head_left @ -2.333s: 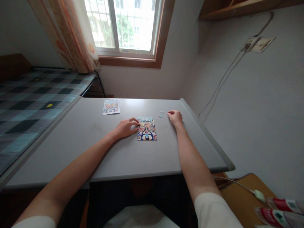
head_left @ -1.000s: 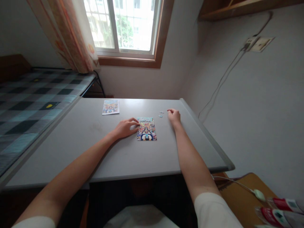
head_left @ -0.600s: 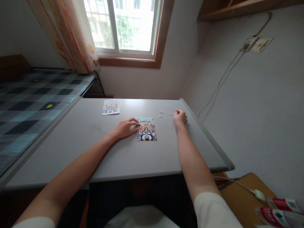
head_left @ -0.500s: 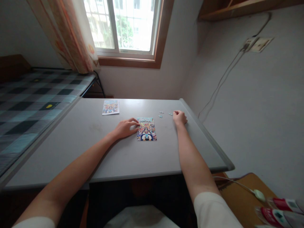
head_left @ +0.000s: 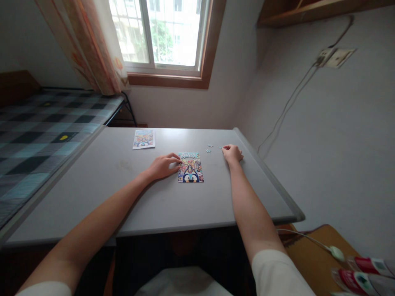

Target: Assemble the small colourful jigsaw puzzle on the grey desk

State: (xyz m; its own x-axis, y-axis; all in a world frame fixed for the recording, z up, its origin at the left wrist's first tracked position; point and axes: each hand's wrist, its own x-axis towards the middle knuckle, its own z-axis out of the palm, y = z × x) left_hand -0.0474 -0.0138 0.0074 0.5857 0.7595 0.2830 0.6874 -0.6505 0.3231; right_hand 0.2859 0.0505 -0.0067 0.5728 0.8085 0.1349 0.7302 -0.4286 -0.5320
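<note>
A nearly whole jigsaw puzzle (head_left: 191, 168) with a blue cartoon dog face lies flat on the grey table (head_left: 173, 205). Its upper part shows a ragged gap. My left hand (head_left: 165, 165) rests at the puzzle's left edge, thumb and fingers apart, fingertips touching it. Farther right, my right hand (head_left: 232, 153) pinches thumb and finger together on a small pale blue puzzle piece (head_left: 220, 147), partly covered by the fingertips. A few loose pale blue pieces (head_left: 209, 151) lie between the puzzle and my right hand.
A printed picture sheet (head_left: 143, 139) lies at the table's back left. Beyond the left edge is a bed with a checked cover (head_left: 61, 115). A wall with a hanging cable (head_left: 284, 107) bounds the right. Bottles (head_left: 354, 279) lie on a lower brown surface.
My right hand has shifted slightly left, and its fingertips now cover part of the piece beside them. My left hand and the puzzle have stayed in place.
</note>
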